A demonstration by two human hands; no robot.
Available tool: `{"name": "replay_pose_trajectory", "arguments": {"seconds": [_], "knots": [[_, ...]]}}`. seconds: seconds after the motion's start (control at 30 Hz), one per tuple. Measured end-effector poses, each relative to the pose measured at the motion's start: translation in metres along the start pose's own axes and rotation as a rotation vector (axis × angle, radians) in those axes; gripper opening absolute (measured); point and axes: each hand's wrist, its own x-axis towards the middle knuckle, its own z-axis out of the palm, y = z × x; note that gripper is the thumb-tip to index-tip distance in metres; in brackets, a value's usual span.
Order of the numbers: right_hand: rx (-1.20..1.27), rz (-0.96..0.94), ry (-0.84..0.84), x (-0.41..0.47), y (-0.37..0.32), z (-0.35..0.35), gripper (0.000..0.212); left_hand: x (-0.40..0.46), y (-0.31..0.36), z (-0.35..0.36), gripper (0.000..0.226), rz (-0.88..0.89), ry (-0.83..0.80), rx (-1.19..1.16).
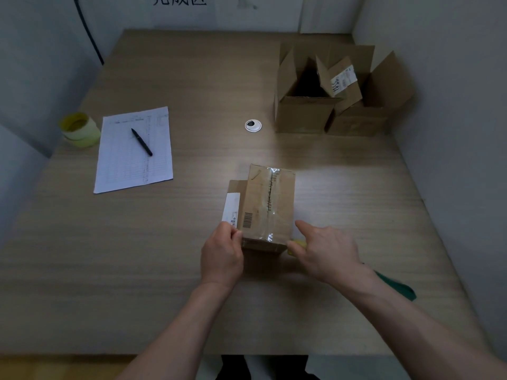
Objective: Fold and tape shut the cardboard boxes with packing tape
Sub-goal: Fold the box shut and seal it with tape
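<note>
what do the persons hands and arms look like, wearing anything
Both arms are bare from the lower edge of the picture up to the wrists: no sleeves, gloves, watch, rings or bands show on the left hand or the right hand. The forearms look slim. No markings or tattoos can be made out in this dim light.

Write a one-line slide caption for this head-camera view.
Both hands steady a taped cardboard box on the wooden table; two open boxes wait behind.

Wooden table (192, 270), taped box (267, 207), two open boxes (301, 111), paper sheet (134, 149), tape rolls (79, 130)
</note>
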Motion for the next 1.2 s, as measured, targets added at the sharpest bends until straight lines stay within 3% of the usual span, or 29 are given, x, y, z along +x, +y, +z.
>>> {"name": "replay_pose_trajectory", "arguments": {"seconds": [0.2, 0.3, 0.37, 0.43, 0.5, 0.57, 0.67, 0.83, 0.93, 1.2], "knots": [[0.063, -0.027, 0.011, 0.011, -0.003, 0.007, 0.064, 0.024, -0.007, 0.001, 0.019, -0.358, -0.138, -0.1], [0.075, -0.108, -0.052, 0.017, -0.006, 0.009, 0.062, 0.039, -0.006, -0.005, 0.027, -0.425, -0.145, -0.08], [0.084, -0.149, -0.084, 0.02, -0.008, 0.01, 0.058, 0.041, -0.009, -0.013, 0.047, -0.215, -0.121, 0.144], [0.105, -0.165, -0.089, 0.023, -0.006, 0.011, 0.059, 0.044, -0.012, -0.016, 0.062, 0.263, -0.11, 0.251], [0.121, -0.182, -0.086, 0.023, -0.001, 0.01, 0.062, 0.051, -0.008, -0.008, 0.067, 0.624, -0.266, 0.318], [0.122, -0.211, -0.074, 0.021, 0.003, 0.011, 0.066, 0.06, -0.002, 0.005, 0.065, 0.774, -0.437, 0.42], [0.147, -0.225, -0.032, 0.019, 0.002, 0.018, 0.065, 0.073, -0.007, 0.021, 0.062, 0.979, -0.397, 0.417], [0.108, -0.225, 0.048, 0.018, 0.0, 0.03, 0.063, 0.078, -0.021, 0.028, 0.068, 1.024, -0.344, 0.448], [0.064, -0.257, 0.005, 0.021, 0.004, 0.024, 0.063, 0.073, -0.012, 0.02, 0.067, 1.012, -0.313, 0.491], [-0.054, -0.653, -0.207, 0.031, 0.016, -0.005, 0.058, 0.005, 0.005, -0.008, 0.065, 0.786, -0.341, 0.692]]}}
